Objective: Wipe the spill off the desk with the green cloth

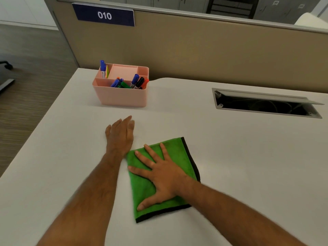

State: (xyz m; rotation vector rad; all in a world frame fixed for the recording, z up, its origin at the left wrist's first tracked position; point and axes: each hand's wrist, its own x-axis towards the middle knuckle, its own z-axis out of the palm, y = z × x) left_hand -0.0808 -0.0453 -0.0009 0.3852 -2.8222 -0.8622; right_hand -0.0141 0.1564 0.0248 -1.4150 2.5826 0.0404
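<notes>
A folded green cloth [179, 153] with a black hem lies flat on the white desk [248, 166], near its middle. My right hand [163, 176] rests palm down on the cloth with its fingers spread, pressing it against the desk. My left hand [121, 134] lies flat on the bare desk just left of the cloth and a little farther away, fingers together, holding nothing. No spill shows on the desk surface.
A pink organiser [122, 96] with several markers stands behind my left hand. An open cable hatch [266, 103] is cut into the desk at the back right. A beige partition [213, 50] runs along the far edge. The desk's left edge drops to the floor.
</notes>
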